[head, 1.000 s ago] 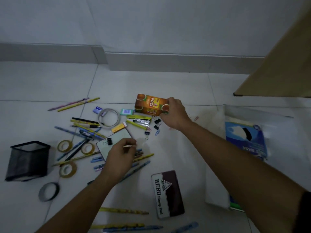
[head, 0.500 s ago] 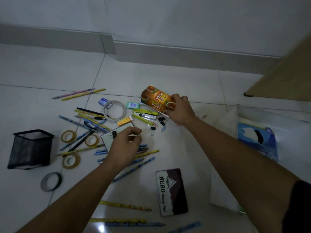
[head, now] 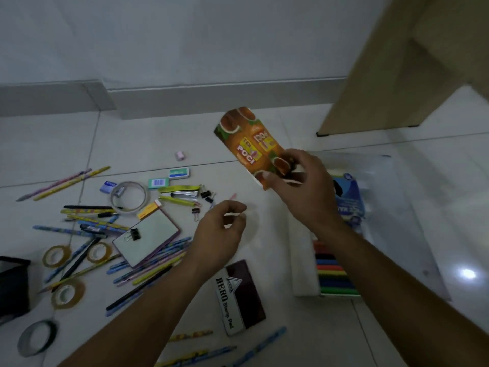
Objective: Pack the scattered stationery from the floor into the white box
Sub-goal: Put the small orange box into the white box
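The right hand (head: 304,186) covers the lower end of the orange carton (head: 248,144) and part of the blue packet (head: 349,200) behind it. The black mesh holder (head: 12,284) is cut by the left edge. What the left hand (head: 219,234) pinches is too small to identify.

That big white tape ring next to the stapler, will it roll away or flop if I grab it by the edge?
The white tape ring lies flat on the floor tile, so it probably won't roll unless stood on edge. Its band looks thin around a wide hole, so it may flex somewhat under a pinch. It is likely light. A small item sits inside it and may stay behind.
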The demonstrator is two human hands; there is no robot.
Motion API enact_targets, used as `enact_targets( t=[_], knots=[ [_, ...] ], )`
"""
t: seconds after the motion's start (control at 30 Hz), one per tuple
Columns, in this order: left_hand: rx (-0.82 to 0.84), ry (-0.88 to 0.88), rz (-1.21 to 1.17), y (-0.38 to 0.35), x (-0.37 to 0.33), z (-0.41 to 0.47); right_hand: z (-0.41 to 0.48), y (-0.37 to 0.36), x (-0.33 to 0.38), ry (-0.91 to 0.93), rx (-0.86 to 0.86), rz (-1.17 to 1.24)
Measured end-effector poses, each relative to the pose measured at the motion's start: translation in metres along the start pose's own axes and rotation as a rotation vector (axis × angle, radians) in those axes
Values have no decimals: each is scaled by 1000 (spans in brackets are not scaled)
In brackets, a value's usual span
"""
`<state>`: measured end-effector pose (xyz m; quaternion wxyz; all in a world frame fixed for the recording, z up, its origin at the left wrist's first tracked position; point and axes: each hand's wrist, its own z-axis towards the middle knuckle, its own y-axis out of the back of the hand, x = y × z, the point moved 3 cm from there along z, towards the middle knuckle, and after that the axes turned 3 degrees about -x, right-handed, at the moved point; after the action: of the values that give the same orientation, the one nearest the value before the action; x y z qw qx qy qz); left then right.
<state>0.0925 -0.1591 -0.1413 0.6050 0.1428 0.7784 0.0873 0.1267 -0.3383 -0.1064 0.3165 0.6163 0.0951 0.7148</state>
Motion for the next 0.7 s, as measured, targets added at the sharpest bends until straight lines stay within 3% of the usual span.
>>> enact_targets(
  t=[0.13,0.33,0.53,0.7],
  knots=[
    [130,-60,-23,-39,-16,-7,-35,81,-33,-20,-186,-106],
    [288,-113,-34,-101,-33,-18,-57,158,-85,-131,-325,-584],
    [248,-191,120,-110,-24,-17,-46,149,-100,-70,-380,-1049],
    [262,-251,225,-113,-24,-14,-40,139,-109,-69,-295,-1129]
  ],
)
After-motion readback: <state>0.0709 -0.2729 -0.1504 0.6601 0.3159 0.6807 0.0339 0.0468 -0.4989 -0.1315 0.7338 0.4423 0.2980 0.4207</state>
